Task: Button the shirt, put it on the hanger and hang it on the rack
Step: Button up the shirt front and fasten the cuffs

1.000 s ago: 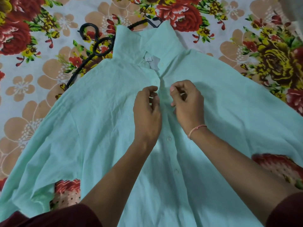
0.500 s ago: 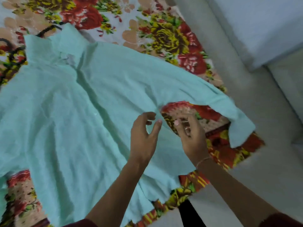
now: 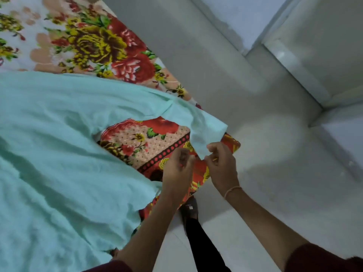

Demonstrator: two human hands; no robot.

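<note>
A: Leaving the front buttons already?

B: Yes, I've swung over to the sleeve cuff (image 3: 204, 134) at the corner of the bedsheet (image 3: 94, 42). My right hand (image 3: 222, 163) pinches its lower edge. My left hand (image 3: 178, 167) is curled just beside it, its grip too blurred to tell. The shirt (image 3: 59, 154) lies spread flat. Cuff button next, I judge.

A floral bedsheet (image 3: 94, 46) of red and yellow blooms fills the view from 9 to 12 o'clock, its corner ending just past centre. Pale grey floor (image 3: 275, 163) spreads toward 3 o'clock. A dark-shod foot (image 3: 189, 208) stands at 6 o'clock.
</note>
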